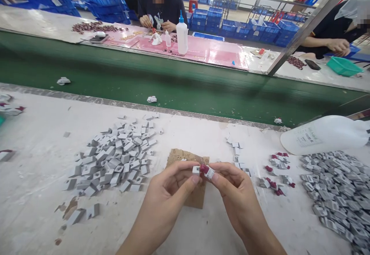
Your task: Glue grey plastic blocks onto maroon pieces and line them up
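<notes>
My left hand (170,189) pinches a small light-grey block (196,170) between thumb and forefinger. Close beside it, my right hand (235,189) grips a grey piece (209,173) with a dark red part (204,168) on its left side. Whether the block touches the red part is too small to tell. Both hands are over a brown cardboard piece (195,201) on the white table. A heap of grey blocks (115,158) lies left of my hands. Small grey-and-red pieces (279,160) lie to the right, near a larger pile of grey parts (341,193).
A large white bottle (323,133) lies on its side at the right. Beyond the table runs a green belt (124,81). Across it, a person sits behind an upright bottle (182,35); another person's hands (338,47) are at the far right, near a metal post (306,27).
</notes>
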A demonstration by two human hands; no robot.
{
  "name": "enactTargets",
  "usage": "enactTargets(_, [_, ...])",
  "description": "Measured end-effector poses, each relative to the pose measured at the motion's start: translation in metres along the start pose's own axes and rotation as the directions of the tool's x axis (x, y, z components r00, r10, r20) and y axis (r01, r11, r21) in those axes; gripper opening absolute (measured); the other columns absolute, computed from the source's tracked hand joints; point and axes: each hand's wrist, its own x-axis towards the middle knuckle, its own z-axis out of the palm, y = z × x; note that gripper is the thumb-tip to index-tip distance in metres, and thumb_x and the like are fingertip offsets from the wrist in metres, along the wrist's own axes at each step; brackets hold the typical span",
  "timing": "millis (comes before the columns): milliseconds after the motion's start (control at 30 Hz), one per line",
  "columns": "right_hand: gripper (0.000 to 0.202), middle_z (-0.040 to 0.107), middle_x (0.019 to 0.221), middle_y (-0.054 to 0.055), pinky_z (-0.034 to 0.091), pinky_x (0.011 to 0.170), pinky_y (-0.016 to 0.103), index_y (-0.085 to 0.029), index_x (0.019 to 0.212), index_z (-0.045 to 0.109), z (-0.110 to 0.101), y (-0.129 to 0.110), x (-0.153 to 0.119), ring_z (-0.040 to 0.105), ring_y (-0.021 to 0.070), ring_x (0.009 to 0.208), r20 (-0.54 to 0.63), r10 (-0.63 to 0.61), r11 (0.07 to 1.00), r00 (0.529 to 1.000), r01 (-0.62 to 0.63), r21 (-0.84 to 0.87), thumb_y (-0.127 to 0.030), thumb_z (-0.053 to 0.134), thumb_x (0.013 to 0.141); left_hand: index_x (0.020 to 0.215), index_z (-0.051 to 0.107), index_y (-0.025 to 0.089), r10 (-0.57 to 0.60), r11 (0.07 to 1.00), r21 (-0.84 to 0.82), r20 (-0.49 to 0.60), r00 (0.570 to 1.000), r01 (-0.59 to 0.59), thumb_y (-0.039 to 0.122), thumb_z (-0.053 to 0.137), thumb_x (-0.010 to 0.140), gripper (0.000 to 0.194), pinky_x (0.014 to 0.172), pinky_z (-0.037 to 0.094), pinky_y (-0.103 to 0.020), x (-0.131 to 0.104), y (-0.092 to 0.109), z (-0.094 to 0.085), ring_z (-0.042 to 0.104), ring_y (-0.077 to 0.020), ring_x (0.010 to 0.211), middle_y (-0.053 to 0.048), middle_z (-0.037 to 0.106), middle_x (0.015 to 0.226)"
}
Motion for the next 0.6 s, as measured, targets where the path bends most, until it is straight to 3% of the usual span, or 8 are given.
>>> enactTargets(200, [0.013,0.086,0.094,0.003,0.066,0.087,0.032,-0.033,0.103,0.091,0.002,-0.002,-0.004,0.080,0.0216,0.092,0.077,-0.094,0.989,0.993,0.103,-0.109,-0.041,0.089,0.093,0.114,0.084,0.032,-0.038,0.999,0.034,-0.002,0.999,0.038,0.048,0.082,0.096,0.025,0.086,0.064,-0.030,-0.001,-0.004,-0.002,0.077,-0.0217,0.089,-0.001,0.082,0.093])
enactTargets(300, [0.014,0.084,0.098,0.002,0.065,0.089,0.032,-0.034,0.109,0.091,0.000,-0.005,-0.006,0.080,0.0213,0.096,0.108,-0.129,0.972,0.986,0.147,-0.185,-0.039,0.086,0.097,0.114,0.083,0.032,-0.039,0.996,0.082,0.062,0.997,0.034,0.047,0.080,0.097,0.023,0.086,0.064,-0.031,-0.001,-0.005,-0.005,0.079,-0.0241,0.096,-0.002,0.084,0.100])
enactTargets(433, [0.013,0.085,0.099,0.004,0.065,0.091,0.035,-0.030,0.103,0.091,-0.008,-0.009,-0.004,0.081,0.0239,0.098,0.152,-0.085,0.973,0.985,0.115,-0.201,-0.040,0.087,0.094,0.115,0.081,0.032,-0.010,0.991,0.134,0.161,0.987,-0.012,0.045,0.077,0.099,0.021,0.090,0.062,-0.032,0.003,-0.002,-0.007,0.080,-0.0243,0.102,-0.002,0.084,0.113])
enactTargets(600, [0.028,0.088,0.098,0.007,0.066,0.090,0.039,-0.024,0.101,0.089,-0.019,-0.022,0.009,0.083,0.0275,0.096,0.154,-0.039,0.973,0.987,0.073,-0.221,-0.048,0.092,0.088,0.112,0.078,0.029,-0.013,0.962,0.266,0.254,0.967,-0.057,0.047,0.069,0.102,0.023,0.073,0.057,-0.031,0.027,0.013,0.003,0.076,-0.0224,0.081,-0.001,0.080,0.087])
